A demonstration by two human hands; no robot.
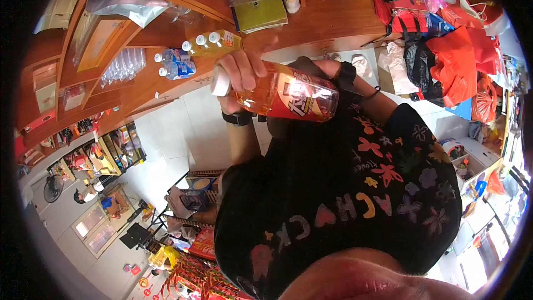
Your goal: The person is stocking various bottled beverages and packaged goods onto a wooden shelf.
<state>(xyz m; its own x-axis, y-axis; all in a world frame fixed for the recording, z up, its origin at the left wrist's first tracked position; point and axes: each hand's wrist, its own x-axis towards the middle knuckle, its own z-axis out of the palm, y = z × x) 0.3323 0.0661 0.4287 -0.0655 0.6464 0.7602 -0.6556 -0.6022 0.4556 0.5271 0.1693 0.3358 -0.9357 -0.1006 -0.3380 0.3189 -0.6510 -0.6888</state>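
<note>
A plastic bottle of amber drink [294, 95] with a red and yellow label and a white cap lies slanted across the view in front of my chest. My left hand [242, 72] is closed around its neck, fingers wrapped over the side just below the cap. A dark band circles the left wrist. My right hand [327, 68] reaches in from the right behind the bottle, near its base. Its fingers are mostly hidden there, so whether they grip the bottle cannot be made out. Dark bands sit on the right wrist and forearm.
Beyond the hands a wooden shelf unit [327, 25] holds yellow-drink bottles [214, 43], blue-labelled water bottles [177, 70] and a green book [258, 8]. Red plastic bags [458, 66] pile up at right. Behind, at lower left, are a dark rack [194, 189] and a distant person [86, 193].
</note>
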